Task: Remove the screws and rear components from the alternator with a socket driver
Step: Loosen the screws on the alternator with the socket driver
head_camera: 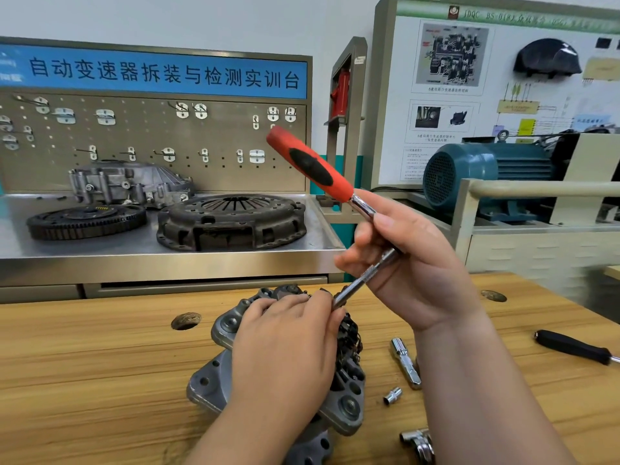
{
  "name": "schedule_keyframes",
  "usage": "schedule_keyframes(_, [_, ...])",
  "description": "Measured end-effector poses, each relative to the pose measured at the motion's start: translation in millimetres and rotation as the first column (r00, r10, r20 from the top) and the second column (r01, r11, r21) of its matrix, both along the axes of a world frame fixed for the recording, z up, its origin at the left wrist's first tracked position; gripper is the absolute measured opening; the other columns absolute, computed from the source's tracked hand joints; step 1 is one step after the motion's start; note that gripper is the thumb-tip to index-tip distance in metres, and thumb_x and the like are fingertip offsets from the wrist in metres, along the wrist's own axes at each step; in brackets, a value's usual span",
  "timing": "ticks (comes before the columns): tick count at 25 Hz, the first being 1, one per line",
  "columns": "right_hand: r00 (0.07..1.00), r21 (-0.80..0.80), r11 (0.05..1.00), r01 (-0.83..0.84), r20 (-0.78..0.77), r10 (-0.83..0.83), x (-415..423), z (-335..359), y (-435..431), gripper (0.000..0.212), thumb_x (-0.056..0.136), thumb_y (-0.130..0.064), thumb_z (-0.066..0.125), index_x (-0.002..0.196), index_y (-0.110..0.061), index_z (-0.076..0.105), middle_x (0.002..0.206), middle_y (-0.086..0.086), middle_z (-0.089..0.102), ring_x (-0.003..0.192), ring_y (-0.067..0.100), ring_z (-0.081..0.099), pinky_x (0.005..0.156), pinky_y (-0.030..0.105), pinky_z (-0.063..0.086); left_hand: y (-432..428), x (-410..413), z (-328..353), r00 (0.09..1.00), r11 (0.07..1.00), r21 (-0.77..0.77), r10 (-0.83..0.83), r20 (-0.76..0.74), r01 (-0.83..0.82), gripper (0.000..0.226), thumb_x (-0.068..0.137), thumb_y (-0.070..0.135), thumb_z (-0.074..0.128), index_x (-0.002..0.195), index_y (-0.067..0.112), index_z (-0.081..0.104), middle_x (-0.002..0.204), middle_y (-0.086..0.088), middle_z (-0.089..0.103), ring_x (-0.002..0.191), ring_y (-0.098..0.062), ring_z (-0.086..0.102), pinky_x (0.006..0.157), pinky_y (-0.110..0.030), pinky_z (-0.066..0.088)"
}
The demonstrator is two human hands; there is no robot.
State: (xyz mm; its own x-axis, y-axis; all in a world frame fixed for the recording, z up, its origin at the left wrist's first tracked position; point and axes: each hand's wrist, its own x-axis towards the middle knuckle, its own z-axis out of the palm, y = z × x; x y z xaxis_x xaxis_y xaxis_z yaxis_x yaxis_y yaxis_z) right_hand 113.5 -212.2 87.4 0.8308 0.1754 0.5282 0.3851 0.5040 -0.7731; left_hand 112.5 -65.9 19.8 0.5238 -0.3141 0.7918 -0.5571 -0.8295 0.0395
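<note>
Seems they're lining up on a rear screw. The right hand (412, 270) is wrapped round the socket driver (312, 166) shaft, with the tip angled down onto the alternator (214, 370). The left hand (288, 347) lies on top of the alternator, fingers curled over it beside the tip. Next it probably needs seating square before twisting. A spare socket (392, 396) lies just right of the alternator.

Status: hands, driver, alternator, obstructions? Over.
Right hand grips socket driver shaft, red handle tilted up. Left hand covers alternator rear, fingertips at driver tip, its grip hidden. Loose socket, extension beside alternator, not blocking.
</note>
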Motion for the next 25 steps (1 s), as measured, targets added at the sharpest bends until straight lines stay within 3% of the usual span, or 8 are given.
schedule_keyframes(3, [0.961, -0.081, 0.96, 0.268, -0.041, -0.272, 1, -1, 5, 0.02, 0.089, -0.012, 0.057, 0.089, -0.018, 0.077, 0.073, 0.004, 0.073, 0.062, 0.019, 0.072, 0.063, 0.031, 0.058, -1, 0, 1, 1.0, 1.0, -0.021, 0.006, 0.0, -0.006, 0.029, 0.091, 0.035, 0.033, 0.065, 0.025, 0.045, 0.052, 0.01, 0.055, 0.059, -0.012, 0.06, 0.066, -0.03, 0.045])
schedule_keyframes(7, [0.599, -0.361, 0.515, 0.778, 0.177, -0.781, 1, 0, 12, 0.027, 0.094, -0.017, 0.05, 0.077, -0.03, 0.066, 0.066, 0.0, 0.072, 0.059, 0.013, 0.07, 0.061, 0.031, 0.049, -3, 0, 1, 1.0, 0.999, -0.026, 0.026, -0.007, -0.026, 0.03, 0.09, 0.037, 0.032, 0.064, 0.026, 0.042, 0.051, 0.011, 0.053, 0.056, -0.011, 0.058, 0.067, -0.03, 0.045])
schedule_keyframes(12, [0.939, -0.178, 0.922, 0.344, 0.052, -0.34, -2, 1, 2, 0.022, 0.087, -0.021, 0.053, 0.09, -0.023, 0.075, 0.069, 0.006, 0.071, 0.064, 0.023, 0.072, 0.065, 0.031, 0.058, -1, 0, 0, 1.0, 1.0, -0.027, 0.008, -0.007, -0.008, 0.029, 0.092, 0.038, 0.032, 0.067, 0.026, 0.042, 0.054, 0.012, 0.055, 0.059, -0.01, 0.058, 0.066, -0.029, 0.044])
schedule_keyframes(15, [0.947, -0.13, 0.939, 0.319, -0.002, -0.322, 1, -3, 1, 0.018, 0.093, -0.019, 0.051, 0.099, -0.017, 0.068, 0.065, 0.006, 0.069, 0.06, 0.023, 0.071, 0.061, 0.03, 0.057, -1, 0, 0, 1.0, 1.0, -0.009, 0.004, -0.006, -0.004, 0.03, 0.092, 0.034, 0.032, 0.072, 0.024, 0.051, 0.056, 0.013, 0.056, 0.063, -0.01, 0.06, 0.067, -0.029, 0.043])
schedule_keyframes(17, [0.813, -0.285, 0.772, 0.568, 0.043, -0.581, 2, -6, 4, 0.02, 0.097, -0.019, 0.049, 0.09, -0.02, 0.068, 0.061, 0.004, 0.069, 0.056, 0.014, 0.069, 0.058, 0.029, 0.053, -1, 0, 0, 1.0, 1.0, -0.007, 0.011, -0.004, -0.011, 0.029, 0.091, 0.032, 0.033, 0.07, 0.023, 0.052, 0.055, 0.012, 0.057, 0.062, -0.011, 0.061, 0.066, -0.029, 0.043])
schedule_keyframes(20, [0.493, -0.495, 0.316, 0.809, 0.279, -0.824, 2, -5, 7, 0.027, 0.094, -0.024, 0.047, 0.075, -0.023, 0.067, 0.057, -0.005, 0.069, 0.043, -0.002, 0.054, 0.049, 0.024, 0.04, 0, 1, 0, 1.0, 1.0, -0.021, 0.016, -0.012, -0.017, 0.03, 0.089, 0.032, 0.033, 0.069, 0.023, 0.053, 0.054, 0.012, 0.057, 0.061, -0.011, 0.061, 0.065, -0.03, 0.044])
schedule_keyframes(21, [0.511, -0.476, 0.35, 0.807, 0.267, -0.817, 3, -4, 8, 0.026, 0.094, -0.023, 0.048, 0.078, -0.023, 0.067, 0.059, -0.004, 0.069, 0.045, -0.001, 0.057, 0.051, 0.025, 0.043, 0, 1, 0, 1.0, 1.0, -0.024, 0.016, -0.01, -0.016, 0.03, 0.089, 0.032, 0.033, 0.069, 0.023, 0.054, 0.054, 0.012, 0.057, 0.061, -0.011, 0.061, 0.065, -0.03, 0.044])
schedule_keyframes(25, [0.915, -0.2, 0.893, 0.403, 0.067, -0.397, 3, -4, 2, 0.019, 0.093, -0.023, 0.051, 0.101, -0.016, 0.067, 0.071, 0.004, 0.072, 0.063, 0.019, 0.072, 0.061, 0.029, 0.056, 0, -1, -1, 1.0, 0.999, -0.035, 0.003, 0.011, -0.003, 0.029, 0.091, 0.032, 0.034, 0.07, 0.022, 0.052, 0.055, 0.011, 0.056, 0.059, -0.012, 0.06, 0.065, -0.028, 0.042])
